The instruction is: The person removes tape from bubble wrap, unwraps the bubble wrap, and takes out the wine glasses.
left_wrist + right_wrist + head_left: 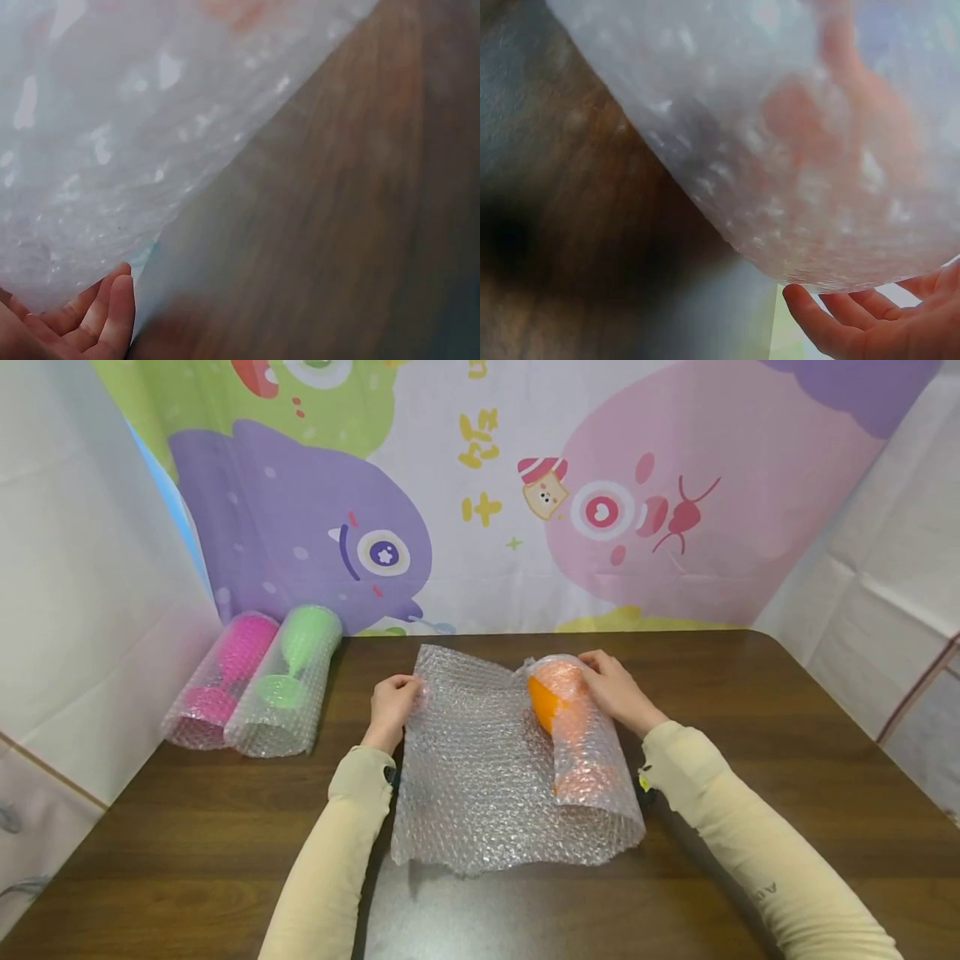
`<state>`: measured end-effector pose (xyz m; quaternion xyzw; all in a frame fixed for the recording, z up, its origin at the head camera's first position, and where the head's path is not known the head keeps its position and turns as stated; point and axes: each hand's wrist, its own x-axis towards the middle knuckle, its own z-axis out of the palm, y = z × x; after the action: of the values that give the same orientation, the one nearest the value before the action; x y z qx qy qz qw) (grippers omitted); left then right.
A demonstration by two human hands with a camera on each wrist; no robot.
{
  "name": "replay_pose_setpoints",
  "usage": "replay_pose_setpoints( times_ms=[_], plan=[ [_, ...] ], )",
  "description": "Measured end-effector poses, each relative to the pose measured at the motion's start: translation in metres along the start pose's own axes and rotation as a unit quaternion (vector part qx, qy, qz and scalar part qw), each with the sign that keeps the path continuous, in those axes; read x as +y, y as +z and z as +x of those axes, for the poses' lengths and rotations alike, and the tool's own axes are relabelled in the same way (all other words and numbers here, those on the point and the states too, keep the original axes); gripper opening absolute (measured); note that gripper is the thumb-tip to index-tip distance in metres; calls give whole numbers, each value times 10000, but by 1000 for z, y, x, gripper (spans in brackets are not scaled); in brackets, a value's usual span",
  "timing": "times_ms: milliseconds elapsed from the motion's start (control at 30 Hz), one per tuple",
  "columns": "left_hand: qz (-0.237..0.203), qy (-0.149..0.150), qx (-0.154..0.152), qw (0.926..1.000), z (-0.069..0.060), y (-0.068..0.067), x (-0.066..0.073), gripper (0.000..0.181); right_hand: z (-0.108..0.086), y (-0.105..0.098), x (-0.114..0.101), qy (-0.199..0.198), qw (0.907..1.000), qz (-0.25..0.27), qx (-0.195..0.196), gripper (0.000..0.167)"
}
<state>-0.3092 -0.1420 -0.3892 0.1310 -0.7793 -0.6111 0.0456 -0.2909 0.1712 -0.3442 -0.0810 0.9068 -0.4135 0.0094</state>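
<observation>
A sheet of bubble wrap [472, 768] lies spread on the table, its right part rolled over an orange goblet [546, 703]. Part of the goblet's orange bowl shows bare at the roll's edge; the rest is seen through the wrap. My left hand [392, 710] pinches the sheet's upper left edge, and in the left wrist view the fingertips [121, 296] meet at that edge. At the roll's far right end, my right hand [618, 692] holds the wrapped goblet, fingers bent around its side. The right wrist view shows fingertips [795, 296] against the wrap.
Two goblets rolled in bubble wrap, one pink [243, 647] and one green [303, 639], lie side by side at the table's back left. The brown wooden table [720, 685] ends at a cartoon-printed curtain [495, 577]. White sheets hang at both sides.
</observation>
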Motion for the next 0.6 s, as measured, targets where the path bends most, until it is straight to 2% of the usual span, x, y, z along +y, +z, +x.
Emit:
replay_pose_setpoints(
  times_ms=[600],
  plan=[
    [44, -52, -89, 9999, -4, -3, -1, 29, -4, -5, 10, 299, 9986, 422, -63, 45]
  ],
)
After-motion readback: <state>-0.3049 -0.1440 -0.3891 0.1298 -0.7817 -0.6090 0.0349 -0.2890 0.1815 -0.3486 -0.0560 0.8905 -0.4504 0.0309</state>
